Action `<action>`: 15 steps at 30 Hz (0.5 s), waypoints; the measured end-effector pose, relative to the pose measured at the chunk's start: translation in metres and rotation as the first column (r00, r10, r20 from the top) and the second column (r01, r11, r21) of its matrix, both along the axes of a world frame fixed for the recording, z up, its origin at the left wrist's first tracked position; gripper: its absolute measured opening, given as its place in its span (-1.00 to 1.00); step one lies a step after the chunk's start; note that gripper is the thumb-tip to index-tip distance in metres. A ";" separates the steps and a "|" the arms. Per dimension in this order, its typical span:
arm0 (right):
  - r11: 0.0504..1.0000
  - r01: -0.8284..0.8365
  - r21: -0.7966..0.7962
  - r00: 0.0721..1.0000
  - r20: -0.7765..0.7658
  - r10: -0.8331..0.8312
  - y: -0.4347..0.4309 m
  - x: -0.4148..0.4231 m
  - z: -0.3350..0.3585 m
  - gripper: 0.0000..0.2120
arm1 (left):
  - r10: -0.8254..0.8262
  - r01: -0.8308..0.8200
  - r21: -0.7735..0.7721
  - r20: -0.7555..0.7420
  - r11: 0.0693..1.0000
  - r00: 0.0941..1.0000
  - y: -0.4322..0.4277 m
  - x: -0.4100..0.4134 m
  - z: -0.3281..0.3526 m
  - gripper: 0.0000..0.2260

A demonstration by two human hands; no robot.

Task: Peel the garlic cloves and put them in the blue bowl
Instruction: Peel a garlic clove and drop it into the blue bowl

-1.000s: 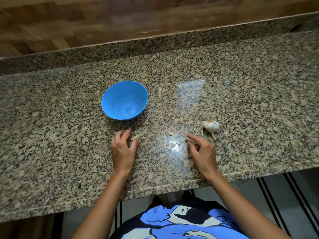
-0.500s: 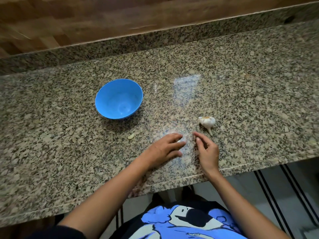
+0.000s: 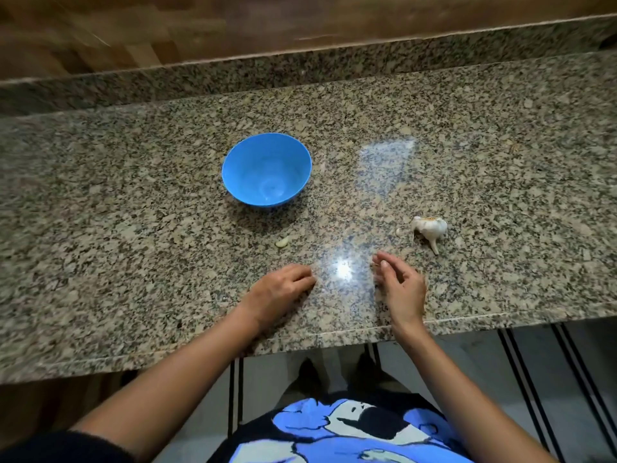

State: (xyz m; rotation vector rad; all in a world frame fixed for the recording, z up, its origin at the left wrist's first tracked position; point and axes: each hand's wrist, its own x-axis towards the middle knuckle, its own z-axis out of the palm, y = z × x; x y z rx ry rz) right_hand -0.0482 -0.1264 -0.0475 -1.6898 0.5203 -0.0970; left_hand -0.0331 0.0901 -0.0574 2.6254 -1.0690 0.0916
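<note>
We saw the left hand (image 3: 278, 289) lying on the counter (image 3: 133, 262) with fingers curled under; whether it held anything, we could not tell. The right hand (image 3: 399, 285) hovered relaxed, holding nothing. A garlic clove (image 3: 282, 242) lay just before the blue bowl (image 3: 266, 169), the garlic bulb (image 3: 429, 227) well right.

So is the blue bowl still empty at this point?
Empty. The blue bowl stands upright with only its bare blue inside showing; one peeled clove lies on the counter near it.
</note>
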 end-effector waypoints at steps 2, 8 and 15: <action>0.994 -0.016 0.112 0.998 -0.057 0.023 0.004 -0.003 0.003 -0.78 | 0.106 -0.106 -0.014 0.014 0.994 0.994 -0.007 -0.005 -0.003 -0.79; 0.866 -0.199 0.458 0.895 -0.275 0.351 0.011 -0.012 0.019 -0.78 | 0.683 -0.815 -0.098 -0.495 0.571 0.537 -0.035 -0.031 0.011 -0.84; 0.705 -0.546 0.452 0.739 -0.136 0.659 0.024 -0.023 0.026 -0.79 | -0.493 -0.874 0.097 -0.853 -0.476 0.174 -0.053 -0.074 0.039 -0.81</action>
